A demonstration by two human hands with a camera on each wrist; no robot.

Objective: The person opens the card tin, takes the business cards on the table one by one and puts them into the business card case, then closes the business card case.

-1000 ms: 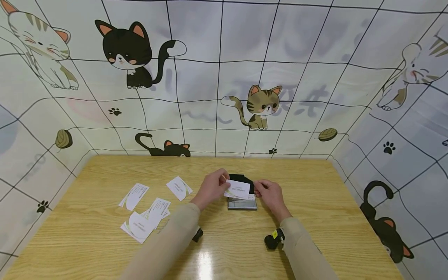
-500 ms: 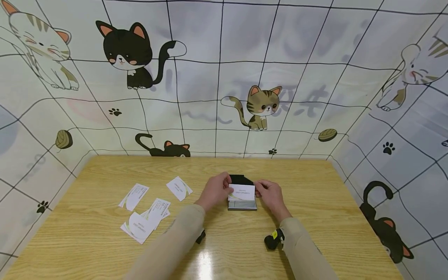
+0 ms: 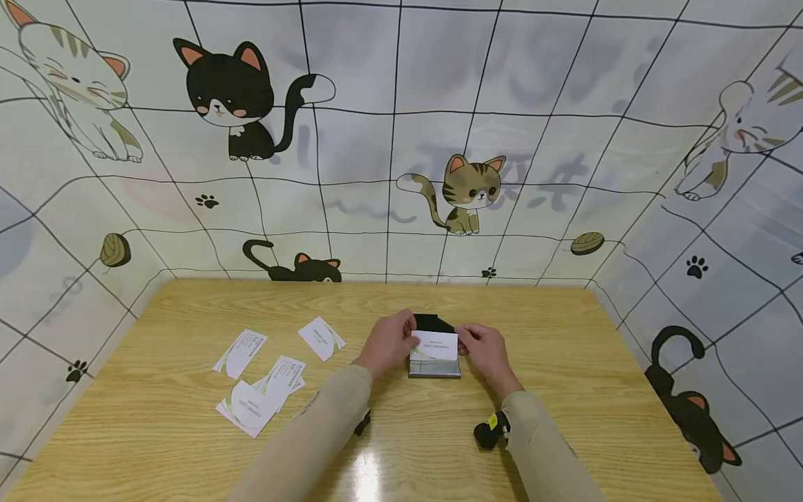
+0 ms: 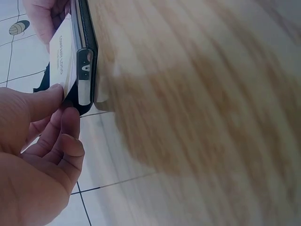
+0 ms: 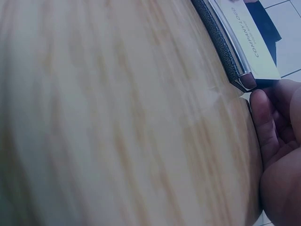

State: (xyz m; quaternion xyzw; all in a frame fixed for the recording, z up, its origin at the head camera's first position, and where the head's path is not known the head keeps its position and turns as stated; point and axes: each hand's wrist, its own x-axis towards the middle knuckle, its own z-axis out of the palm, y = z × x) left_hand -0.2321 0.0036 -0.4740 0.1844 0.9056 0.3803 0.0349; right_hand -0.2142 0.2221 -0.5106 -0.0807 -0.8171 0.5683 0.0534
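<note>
A white business card (image 3: 434,345) lies over a black and silver card case (image 3: 434,373) whose black flap (image 3: 431,322) stands open behind it. My left hand (image 3: 390,343) holds the card by its left end. In the left wrist view, the thumb (image 4: 44,102) presses the card's face while curled fingers sit below the case's end. On the other side, my right hand (image 3: 485,346) grips the case by its right edge. The right wrist view shows its fingertips at the case's corner, right beside the card (image 5: 254,47), which lies nearly level along the metal rim.
Loose business cards lie on the wooden table (image 3: 564,390) to the left: a fanned pair (image 3: 241,352), one near the left forearm (image 3: 321,337), and an overlapping group (image 3: 251,408). A cat-print cloth wall (image 3: 357,146) encloses the back and sides.
My left hand has brought the card down and slightly right, from tilted above the case to square over it. The right hand has stayed at the case's edge.
</note>
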